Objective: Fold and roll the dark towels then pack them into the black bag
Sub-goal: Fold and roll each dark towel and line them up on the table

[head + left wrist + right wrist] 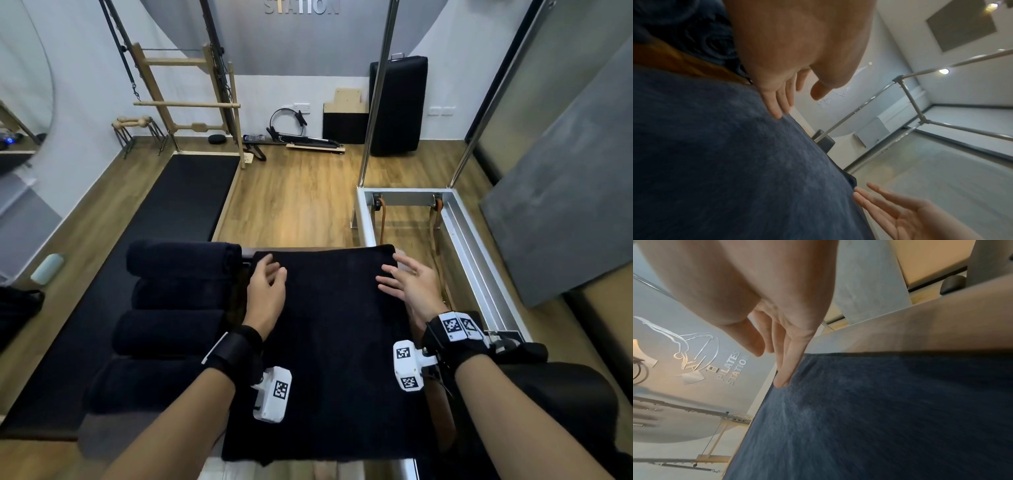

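A dark navy towel (335, 346) lies spread flat in front of me, its far edge near the platform's end. My left hand (267, 287) rests on its far left part, fingers straight and relaxed, fingertips (777, 112) touching the cloth (725, 154). My right hand (407, 284) lies over the far right part, fingers spread; one fingertip (782, 381) touches the towel (879, 410) near its edge. Neither hand grips anything. Several rolled dark towels (178, 294) lie side by side to the left. A dark bag-like shape (19, 308) sits at the far left edge, mostly cut off.
A white metal frame (459, 233) with upright poles stands to the right. A black mat (171, 212) lies on the wooden floor (298, 195) to the left. Wooden exercise apparatus (181, 99) and a black pad (397, 106) stand by the far wall.
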`<state>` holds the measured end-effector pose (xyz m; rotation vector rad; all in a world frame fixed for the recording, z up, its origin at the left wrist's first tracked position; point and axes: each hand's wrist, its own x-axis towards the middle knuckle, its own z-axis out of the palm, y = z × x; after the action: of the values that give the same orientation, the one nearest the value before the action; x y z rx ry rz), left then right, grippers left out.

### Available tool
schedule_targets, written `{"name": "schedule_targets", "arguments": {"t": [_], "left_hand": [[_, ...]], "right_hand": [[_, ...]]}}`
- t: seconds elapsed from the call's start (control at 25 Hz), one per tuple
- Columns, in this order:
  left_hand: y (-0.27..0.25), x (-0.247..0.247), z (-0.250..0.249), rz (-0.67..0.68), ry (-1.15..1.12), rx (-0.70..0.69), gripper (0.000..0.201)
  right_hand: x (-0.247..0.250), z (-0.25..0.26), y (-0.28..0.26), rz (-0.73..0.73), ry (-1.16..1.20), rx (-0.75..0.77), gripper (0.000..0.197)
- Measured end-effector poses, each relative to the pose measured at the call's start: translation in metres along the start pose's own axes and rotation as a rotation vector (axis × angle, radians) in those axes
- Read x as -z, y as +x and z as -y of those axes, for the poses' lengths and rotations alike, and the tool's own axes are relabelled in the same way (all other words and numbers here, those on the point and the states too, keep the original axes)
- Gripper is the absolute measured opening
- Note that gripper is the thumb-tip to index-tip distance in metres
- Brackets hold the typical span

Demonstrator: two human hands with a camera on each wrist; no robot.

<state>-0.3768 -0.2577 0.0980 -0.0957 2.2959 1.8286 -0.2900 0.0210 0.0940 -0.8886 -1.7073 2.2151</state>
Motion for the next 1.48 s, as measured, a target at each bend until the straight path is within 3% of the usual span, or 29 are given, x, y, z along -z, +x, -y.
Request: {"name": "schedule_targets", "arguments": {"t": [0.16, 0.4, 0.56, 0.72, 0.96, 1.08, 1.28, 1.48], "left_hand": [[-0.061, 0.024, 0.015, 0.084, 0.205, -0.116, 0.013], [-0.144, 0.064, 0.045, 0.091, 0.469, -0.126, 0.006], [-0.181, 0.084, 0.065, 0.083, 0.562, -0.103, 0.005], [-0.199, 0.094, 0.074, 0.076, 0.655, -0.031, 0.017], [-0.195, 0.088, 0.064, 0.104, 0.842, -0.099, 0.012], [-0.178, 0.080, 0.043, 0.046, 0.799, -0.179, 0.016], [-0.124, 0.052, -0.005, 0.002, 0.711, -0.287, 0.016], [-0.060, 0.013, -0.039, 0.006, 0.658, -0.280, 0.014]], "right_hand": [[0.004, -0.015, -0.063, 0.048, -0.171, -0.009, 0.022], [0.019, -0.039, -0.162, 0.115, -0.456, -0.041, 0.015], [0.040, -0.057, -0.202, 0.043, -0.690, -0.020, 0.011], [0.052, -0.071, -0.219, -0.014, -0.836, -0.024, 0.021], [0.044, -0.072, -0.212, -0.029, -0.912, 0.048, 0.015], [0.028, -0.055, -0.191, 0.002, -0.847, 0.103, 0.015], [-0.015, -0.011, -0.137, 0.042, -0.721, 0.193, 0.014], [-0.067, 0.022, -0.077, 0.057, -0.670, 0.229, 0.012]]}}
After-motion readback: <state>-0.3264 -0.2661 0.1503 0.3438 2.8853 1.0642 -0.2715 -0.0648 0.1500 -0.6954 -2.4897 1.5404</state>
